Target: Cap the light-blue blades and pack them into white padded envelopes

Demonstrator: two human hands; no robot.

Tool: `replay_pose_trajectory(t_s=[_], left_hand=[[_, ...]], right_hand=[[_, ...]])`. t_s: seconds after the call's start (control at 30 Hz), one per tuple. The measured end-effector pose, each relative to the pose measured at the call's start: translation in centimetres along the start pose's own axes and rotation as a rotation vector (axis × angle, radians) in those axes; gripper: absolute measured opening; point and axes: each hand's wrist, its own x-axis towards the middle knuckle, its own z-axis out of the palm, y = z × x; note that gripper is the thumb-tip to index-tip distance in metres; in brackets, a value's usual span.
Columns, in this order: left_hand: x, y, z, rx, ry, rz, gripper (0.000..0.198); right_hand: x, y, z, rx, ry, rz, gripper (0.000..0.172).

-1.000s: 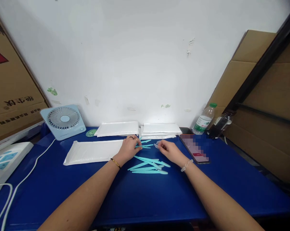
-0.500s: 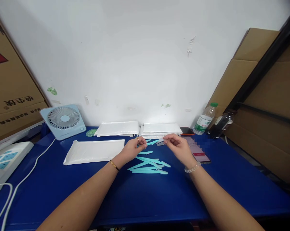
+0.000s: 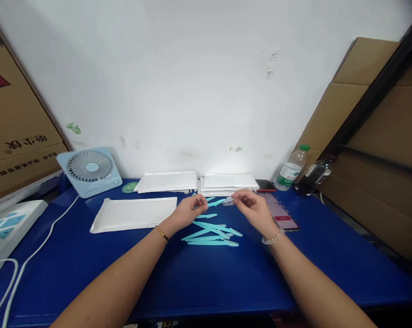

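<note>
My left hand pinches a turquoise eyebrow razor by its handle, blade end pointing right. Between the thumb and fingers of my right hand is a small translucent blade cap, a short gap from the razor's tip. Just below the held razor, another turquoise eyebrow razor lies partly behind my left hand. Nearer to me, several capped eyebrow razors lie crossed in a loose pile on the blue table.
A white padded mailer lies left of my hands, with stacked mailers along the wall. At left stand a blue fan and a white cabled device. A phone, plastic bottle and dark jar are at right.
The cap in my right hand has come slightly away from the razor's tip, to the right. My left hand and the pile look nearly unmoved.
</note>
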Motion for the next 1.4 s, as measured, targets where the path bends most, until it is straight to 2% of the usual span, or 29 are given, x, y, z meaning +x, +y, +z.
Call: replay_pose_trajectory(t_s=[0.2, 0.33, 0.4, 0.5, 0.6, 0.67, 0.73, 0.83, 0.97, 1.1, 1.2, 1.3, 1.4], left_hand=[[-0.5, 0.8, 0.1, 0.017, -0.029, 0.019, 0.025], [-0.8, 1.0, 0.2, 0.076, -0.070, 0.013, 0.026], [-0.9, 1.2, 0.2, 0.101, -0.114, 0.015, 0.026], [-1.1, 1.3, 0.1, 0.184, -0.150, 0.050, 0.024], [-0.9, 0.9, 0.1, 0.407, -0.064, 0.075, 0.020], [-0.7, 0.5, 0.0, 0.556, -0.005, 0.064, 0.019], [-0.6, 0.1, -0.1, 0.629, -0.005, 0.040, 0.015], [-0.6, 0.1, -0.2, 0.634, -0.056, -0.002, 0.011], [-0.6, 0.4, -0.3, 0.591, -0.083, -0.002, 0.012], [-0.4, 0.4, -0.4, 0.466, -0.007, 0.017, 0.015], [-0.4, 0.4, -0.4, 0.266, 0.030, 0.017, 0.019], [-0.5, 0.3, -0.3, 0.153, 0.011, 0.019, 0.024], [-0.5, 0.2, -0.1, 0.110, -0.052, 0.002, 0.030]], right_hand=[[-0.3, -0.7, 0.7, -0.023, -0.103, -0.012, 0.013], [-0.2, -1.0, 0.1, -0.019, -0.329, 0.005, 0.015], [0.1, -0.6, -0.5, -0.067, -0.395, 0.008, 0.017], [0.6, 0.9, -1.3, -0.240, -0.294, 0.022, 0.017], [0.9, 2.9, -1.4, -0.478, -0.214, 0.039, 0.015], [1.0, 3.8, -1.1, -0.595, -0.263, 0.032, 0.015], [1.0, 4.0, -0.7, -0.684, -0.334, 0.015, 0.013], [0.9, 3.6, 0.1, -0.811, -0.404, -0.026, 0.008], [0.6, 3.0, 0.6, -0.900, -0.431, -0.083, 0.008], [0.4, 2.9, 0.5, -0.649, -0.379, 0.007, 0.009], [0.4, 2.8, 0.2, -0.379, -0.246, 0.123, 0.017], [0.5, 2.3, 0.0, -0.141, -0.137, 0.196, 0.025], [0.6, 1.4, -0.1, 0.085, -0.084, 0.248, 0.029]])
